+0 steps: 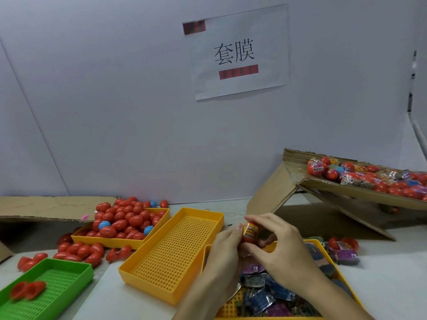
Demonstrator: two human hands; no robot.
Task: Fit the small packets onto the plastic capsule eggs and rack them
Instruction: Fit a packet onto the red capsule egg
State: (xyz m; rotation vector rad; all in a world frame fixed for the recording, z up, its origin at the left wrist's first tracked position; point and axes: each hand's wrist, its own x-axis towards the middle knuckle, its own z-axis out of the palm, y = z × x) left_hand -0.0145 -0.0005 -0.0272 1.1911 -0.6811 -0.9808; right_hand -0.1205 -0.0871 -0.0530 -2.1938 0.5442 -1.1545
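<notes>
your hands: left hand [225, 247] and right hand [277, 243] meet over the near middle of the tabletop [381, 285], both with fingers curled in, pinching the same red egg [250, 232]
egg in hand: it's got a yellow printed packet [251, 228] wrapped round it, your fingertips touching both sides. can't tell how far on it sits
loose packets: heaped in the yellow tray [323, 244] right under your wrists at the near edge, blue and purple mostly
empty tray [184, 241]: yellow, perforated, angled, just left of your hands, one end propped on the egg tray
bare eggs [122, 221]: piled in another yellow tray [92, 237] toward the back left, a few blue ones mixed in, plenty spilled on the tabletop beside it
green tray [57, 280]: near left corner, two red egg halves [27, 288] lying in it
finished ones: wrapped eggs [369, 179] sit in a tilted cardboard box [277, 192] at the back right
wall sign [238, 51]: white sheet reading 套膜
</notes>
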